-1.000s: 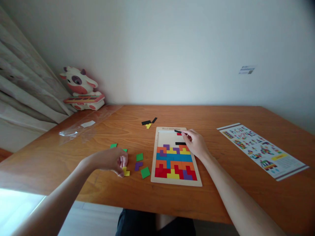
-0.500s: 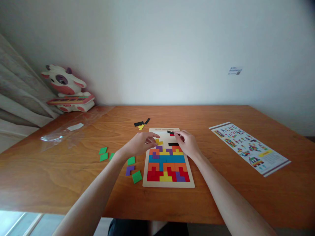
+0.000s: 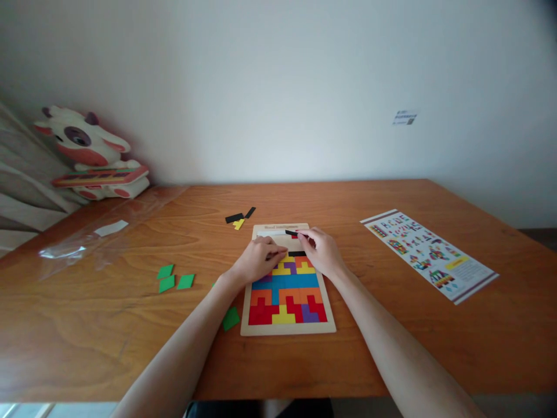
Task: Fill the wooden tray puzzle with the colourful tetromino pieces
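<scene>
My left hand (image 3: 261, 259) rests over the upper left of the wooden puzzle board (image 3: 288, 330), its thumb and fingers closed at a yellow puzzle piece (image 3: 285, 258). The hand hides much of that piece. At the board's upper right, my right hand (image 3: 321, 248) pinches a thin black bar piece (image 3: 291, 233) between thumb and fingers, tilted above the tray. Below that lies another black bar (image 3: 297, 253) in the board. Red, yellow, purple, orange and blue pieces fill the lower part, with a wide blue band (image 3: 296, 282) across it.
Several green pieces (image 3: 167, 283) lie left of the board, some partly behind my left arm. Loose black pieces (image 3: 234, 218) and a yellow piece (image 3: 238, 224) sit beyond it. A printed sheet (image 3: 429, 255) lies right; clear plastic wrap (image 3: 108, 229) and a cow toy (image 3: 96, 157) are left.
My left hand has moved in onto the yellow piece and its fingers have closed. My right hand still holds the black bar over the board. The view has shifted slightly.
</scene>
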Demonstrator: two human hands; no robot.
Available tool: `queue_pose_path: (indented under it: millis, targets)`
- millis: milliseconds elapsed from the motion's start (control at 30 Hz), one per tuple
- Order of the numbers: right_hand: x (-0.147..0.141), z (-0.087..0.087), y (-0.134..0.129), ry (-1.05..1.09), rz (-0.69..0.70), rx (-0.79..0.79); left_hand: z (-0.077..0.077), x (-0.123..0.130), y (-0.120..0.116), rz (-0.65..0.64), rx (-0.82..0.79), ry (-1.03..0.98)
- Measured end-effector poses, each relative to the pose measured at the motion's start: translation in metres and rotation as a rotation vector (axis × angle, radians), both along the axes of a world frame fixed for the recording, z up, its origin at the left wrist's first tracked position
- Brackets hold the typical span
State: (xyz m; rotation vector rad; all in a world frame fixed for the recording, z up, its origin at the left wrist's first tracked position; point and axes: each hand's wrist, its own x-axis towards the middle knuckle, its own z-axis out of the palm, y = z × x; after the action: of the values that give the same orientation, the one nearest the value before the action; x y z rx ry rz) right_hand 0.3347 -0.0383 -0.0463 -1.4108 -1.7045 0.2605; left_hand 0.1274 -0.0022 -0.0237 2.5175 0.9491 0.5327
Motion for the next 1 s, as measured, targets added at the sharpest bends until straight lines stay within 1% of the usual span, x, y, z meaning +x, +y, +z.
queue_pose_path:
  millis: [167, 233, 300, 367, 433, 500, 600, 667, 733, 800, 867, 933, 1000]
  targets:
    - [0.0, 0.0, 0.0, 0.001, 0.008, -0.004, -0.002, 0.006, -0.006, 0.053, 0.002, -0.072]
    - [0.0, -0.001, 0.001, -0.002, 0.008, -0.006, -0.001, 0.004, -0.008, 0.076, -0.039, -0.114]
    - [0.001, -0.003, 0.001, -0.001, 0.005, -0.003, 0.002, 0.0, -0.006, 0.156, -0.115, -0.199]
    - [0.001, -0.003, 0.001, 0.002, 0.007, 0.001, 0.003, -0.006, -0.002, 0.263, -0.196, -0.339]
    - [0.001, -0.003, 0.001, 0.006, 0.018, -0.001, 0.003, -0.014, 0.005, 0.341, -0.261, -0.525]
    - [0.001, -0.002, -0.001, 0.008, 0.036, 0.0, 0.002, -0.021, 0.013, 0.418, -0.34, -0.754]
    - [0.0, 0.002, -0.003, 0.004, 0.07, 0.013, 0.003, -0.03, 0.023, 0.514, -0.533, -1.108]
    - [-0.002, 0.005, -0.005, 0.0, 0.093, 0.021, 0.006, -0.035, 0.028, 0.523, -0.677, -1.31]
    - [-0.004, 0.007, -0.007, -0.002, 0.12, 0.027, 0.009, -0.04, 0.03, 0.512, -0.793, -1.444]
    - [-0.007, 0.009, -0.008, -0.006, 0.152, 0.023, 0.013, -0.043, 0.031, 0.504, -0.873, -1.486]
    - [-0.009, 0.01, -0.01, -0.013, 0.177, 0.012, 0.016, -0.046, 0.031, 0.5, -0.925, -1.479]
    - [-0.012, 0.01, -0.011, -0.027, 0.193, 0.006, 0.021, -0.05, 0.032, 0.485, -0.958, -1.495]
    - [-0.012, 0.01, -0.012, -0.035, 0.206, 0.008, 0.026, -0.055, 0.033, 0.46, -0.955, -1.539]
